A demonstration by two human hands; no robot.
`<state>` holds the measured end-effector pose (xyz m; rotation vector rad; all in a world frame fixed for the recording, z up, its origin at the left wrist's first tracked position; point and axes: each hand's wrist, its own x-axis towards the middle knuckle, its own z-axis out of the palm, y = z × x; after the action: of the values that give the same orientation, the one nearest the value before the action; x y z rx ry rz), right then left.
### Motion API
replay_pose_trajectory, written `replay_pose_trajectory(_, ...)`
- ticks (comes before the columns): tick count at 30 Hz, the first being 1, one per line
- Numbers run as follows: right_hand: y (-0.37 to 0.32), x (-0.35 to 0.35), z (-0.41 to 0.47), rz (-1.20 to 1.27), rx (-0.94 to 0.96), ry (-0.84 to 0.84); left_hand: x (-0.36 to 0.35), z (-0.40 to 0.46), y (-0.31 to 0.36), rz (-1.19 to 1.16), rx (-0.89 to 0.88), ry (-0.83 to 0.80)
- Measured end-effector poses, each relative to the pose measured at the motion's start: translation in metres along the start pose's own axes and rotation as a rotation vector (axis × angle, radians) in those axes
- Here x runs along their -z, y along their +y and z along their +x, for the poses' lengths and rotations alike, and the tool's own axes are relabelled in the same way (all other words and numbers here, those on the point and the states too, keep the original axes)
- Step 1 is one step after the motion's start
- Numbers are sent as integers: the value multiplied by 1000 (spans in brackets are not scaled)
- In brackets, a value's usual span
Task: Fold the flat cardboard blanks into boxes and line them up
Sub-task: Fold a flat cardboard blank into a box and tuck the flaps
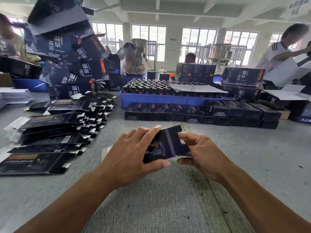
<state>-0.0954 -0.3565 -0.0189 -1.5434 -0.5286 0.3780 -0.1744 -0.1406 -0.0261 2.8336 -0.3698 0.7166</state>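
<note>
Both hands grasp dark cardboard blank (165, 144) above grey tabletop (168, 199): left hand (133, 152) wraps its left end, right hand (200, 152) pinches right end flap. Flat blanks pile (55, 130) left of blank; folded boxes row (202, 113) behind it.

Room: a factory workshop with white walls and a white beamed ceiling (176, 9).
Windows: a row of tall multi-pane windows (148, 42) lines the far wall.
Light: pale daylight comes through them.
Sign: a white sign with dark characters (297, 7) hangs top right.
Table: a grey, scuffed table (168, 190) fills the foreground.
Machinery: metal hoppers on frames (222, 52) stand before the windows.
</note>
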Motion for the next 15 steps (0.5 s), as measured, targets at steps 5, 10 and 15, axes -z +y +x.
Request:
replay_pose_trajectory(5, -1, -6, -1, -61, 60, 72, -1, 0, 1, 5, -18, 42)
replay_pose_trajectory(10, -2, -13, -2, -193, 150, 125, 3, 0, 1, 56, -56, 53)
replay_pose_trajectory(15, -1, -16, -1, -288, 200, 192, 8, 1, 5, 73, -105, 61)
